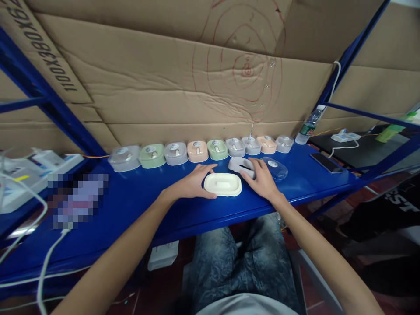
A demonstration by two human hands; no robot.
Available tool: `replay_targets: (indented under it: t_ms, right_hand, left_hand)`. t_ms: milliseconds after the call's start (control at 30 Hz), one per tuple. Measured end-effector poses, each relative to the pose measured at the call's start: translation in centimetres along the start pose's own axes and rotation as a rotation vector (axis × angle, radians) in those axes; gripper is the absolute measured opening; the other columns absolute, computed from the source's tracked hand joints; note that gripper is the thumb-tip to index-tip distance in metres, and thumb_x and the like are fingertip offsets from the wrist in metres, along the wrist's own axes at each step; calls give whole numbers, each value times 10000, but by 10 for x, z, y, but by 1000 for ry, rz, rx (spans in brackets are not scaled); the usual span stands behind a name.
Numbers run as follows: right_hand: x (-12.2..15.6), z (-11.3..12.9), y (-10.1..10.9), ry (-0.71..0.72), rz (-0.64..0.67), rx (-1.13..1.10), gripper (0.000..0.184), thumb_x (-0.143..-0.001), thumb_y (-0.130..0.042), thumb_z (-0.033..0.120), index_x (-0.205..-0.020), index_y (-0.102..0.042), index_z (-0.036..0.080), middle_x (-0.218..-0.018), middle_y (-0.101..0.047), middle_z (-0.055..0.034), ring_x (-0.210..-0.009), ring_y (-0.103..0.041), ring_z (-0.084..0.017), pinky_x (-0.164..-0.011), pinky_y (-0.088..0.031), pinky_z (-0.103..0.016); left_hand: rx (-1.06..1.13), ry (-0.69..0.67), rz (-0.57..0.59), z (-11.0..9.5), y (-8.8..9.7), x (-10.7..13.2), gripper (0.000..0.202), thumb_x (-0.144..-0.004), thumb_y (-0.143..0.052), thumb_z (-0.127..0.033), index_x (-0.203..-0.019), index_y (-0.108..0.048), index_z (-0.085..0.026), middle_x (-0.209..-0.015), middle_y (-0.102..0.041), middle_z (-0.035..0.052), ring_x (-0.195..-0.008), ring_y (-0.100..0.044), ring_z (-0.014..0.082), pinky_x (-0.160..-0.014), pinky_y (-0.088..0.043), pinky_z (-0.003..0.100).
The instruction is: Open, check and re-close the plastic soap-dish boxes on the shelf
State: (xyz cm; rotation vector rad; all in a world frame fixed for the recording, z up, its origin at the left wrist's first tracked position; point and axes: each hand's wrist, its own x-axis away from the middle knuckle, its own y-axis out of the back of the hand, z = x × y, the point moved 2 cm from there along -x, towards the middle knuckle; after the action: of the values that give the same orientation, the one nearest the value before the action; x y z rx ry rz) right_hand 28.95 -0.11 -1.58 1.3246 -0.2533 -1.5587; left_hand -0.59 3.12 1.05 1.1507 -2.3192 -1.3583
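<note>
My left hand (193, 181) curves round the left end of a cream oval dish (226, 184), thumb along its near edge and fingers at the far side. A raised bar stands in the middle of this dish. My right hand (262, 177) grips the right end of a pale grey oval piece (236, 165) with a dark slit, just behind the cream dish. Part of the grey piece is hidden under my fingers. To the right of that hand, a clear oval lid (277, 168) with a round sticker lies on the blue table (183, 214).
Behind my hands runs a row of lidded boxes in grey, green (152, 155) and peach (197, 151), against cardboard (147, 78). A water bottle (309, 125) and a phone (326, 162) are at the right. On the left lie a blurred-out device (78, 199) and a white cable (46, 262).
</note>
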Motion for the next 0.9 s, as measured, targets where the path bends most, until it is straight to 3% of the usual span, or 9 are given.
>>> replay_targets:
  t_ms: [100,267,500,733,900]
  right_hand:
    - [-1,5,6,30,5,-134,602,-1033,-574,574,-1532,-508,245,-1459,-592,-167,-1361,-566,-375,-1154,-488,-596]
    - [1,15,10,175,140,-252,622,-1037,-589,575,-1575,-452,296,-1515,-550,-139,-1429,-527,-355,-1193,-458,-601]
    - [8,30,11,290,332,-223,695,-1035,-603,558,-1640,-372,304,-1636,-419,-142,-1508,-460,-359,-1236,-435,-580]
    - [11,34,9,352,405,-74,642,-1070,-545,513,-1647,-361,299,-1662,-398,-150,-1524,-414,-366,-1232,-421,-615]
    - [13,36,9,383,417,7,622,-1080,-531,497,-1650,-374,304,-1688,-368,-153,-1530,-395,-377,-1242,-369,-655]
  left_hand:
    - [48,24,-42,-4,-10,-1,1213,-686,-920,-531,-1682,-271,-287,-1423,-598,102,-1378,-505,391,-1216,-357,604]
    - [109,56,-72,-7,-21,-3,1297,-707,-922,-522,-1712,-140,-273,-1497,-577,130,-1466,-441,400,-1240,-317,604]
    - [128,96,-83,-3,-24,-3,1328,-696,-933,-558,-1709,-142,-222,-1511,-543,201,-1477,-456,415,-1242,-311,617]
    - [110,101,-64,-6,-23,-3,1277,-694,-934,-566,-1699,-214,-249,-1644,-408,196,-1505,-431,403,-1254,-331,572]
    - [98,95,-71,-9,-22,-2,1249,-700,-926,-578,-1697,-244,-261,-1665,-405,175,-1540,-378,419,-1263,-318,578]
